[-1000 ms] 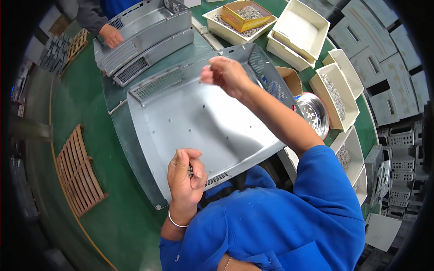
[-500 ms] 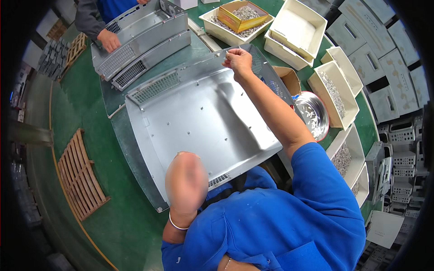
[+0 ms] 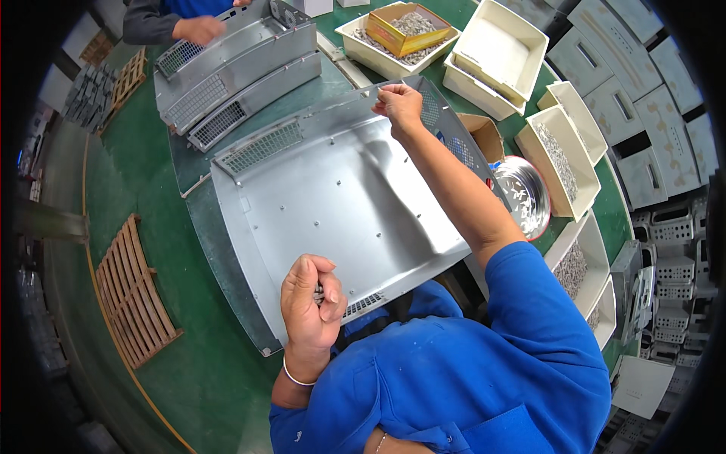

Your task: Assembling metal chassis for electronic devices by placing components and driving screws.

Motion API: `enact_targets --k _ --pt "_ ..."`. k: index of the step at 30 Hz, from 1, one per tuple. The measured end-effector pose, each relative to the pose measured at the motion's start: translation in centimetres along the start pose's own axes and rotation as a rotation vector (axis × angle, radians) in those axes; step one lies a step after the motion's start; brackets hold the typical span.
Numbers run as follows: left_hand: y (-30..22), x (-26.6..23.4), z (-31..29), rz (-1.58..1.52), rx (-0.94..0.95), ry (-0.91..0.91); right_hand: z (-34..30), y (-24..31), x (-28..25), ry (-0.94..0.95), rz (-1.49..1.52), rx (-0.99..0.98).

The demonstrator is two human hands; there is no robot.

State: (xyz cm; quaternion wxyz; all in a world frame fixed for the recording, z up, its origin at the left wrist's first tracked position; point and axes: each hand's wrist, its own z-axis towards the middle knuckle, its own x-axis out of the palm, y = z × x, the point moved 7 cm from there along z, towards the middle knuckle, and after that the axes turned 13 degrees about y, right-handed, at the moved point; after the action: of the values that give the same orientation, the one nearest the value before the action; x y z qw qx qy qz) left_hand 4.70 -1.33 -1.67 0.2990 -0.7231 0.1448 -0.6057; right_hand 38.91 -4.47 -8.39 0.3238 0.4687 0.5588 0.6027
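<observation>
Moved since a second ago: right hand [image 3: 401, 104], from above the floor of the grey metal casing [image 3: 333, 204] to its far rim; co-worker's hand [image 3: 200, 30], lifted off its earlier place on the stacked casings [image 3: 261, 72], now blurred above them.

Left hand: nearest item; fingers curled over a few small pieces [image 3: 318, 293], held above the near edge of the casing.

Grey metal casing: one, lying on the table between the two hands; mesh panels in its side walls, small studs across its floor.

Right hand: thumb and fingertips drawn together at the far rim; cannot tell whether anything is between them.

Round metal bowl [image 3: 541, 198]: right of the casing, holding pale pieces.

Yellow box [image 3: 393, 36]: farther off, filled with small parts, set in a cream bin [image 3: 364, 54].
</observation>
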Motion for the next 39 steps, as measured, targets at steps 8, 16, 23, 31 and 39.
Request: enact_targets --k 8,16,23,31,39 --pt "0.1 -0.2 0.0 -0.020 0.009 -0.019 0.6 0.3 0.4 -0.057 0.027 0.001" --pt "0.1 -0.6 -0.1 -0.080 0.008 -0.053 0.1 -0.9 0.8 0.065 0.142 0.102" --pt "0.2 -1.2 0.3 -0.341 -0.015 -0.101 -0.6 -0.9 1.0 0.153 0.033 0.152" --pt "0.0 -1.3 0.2 -0.250 -0.021 -0.083 -3.3 0.0 2.7 0.363 0.105 0.292" --pt "-6.4 1.5 -1.7 0.801 0.332 -0.066 -17.1 8.0 9.8 1.130 -0.383 0.205"
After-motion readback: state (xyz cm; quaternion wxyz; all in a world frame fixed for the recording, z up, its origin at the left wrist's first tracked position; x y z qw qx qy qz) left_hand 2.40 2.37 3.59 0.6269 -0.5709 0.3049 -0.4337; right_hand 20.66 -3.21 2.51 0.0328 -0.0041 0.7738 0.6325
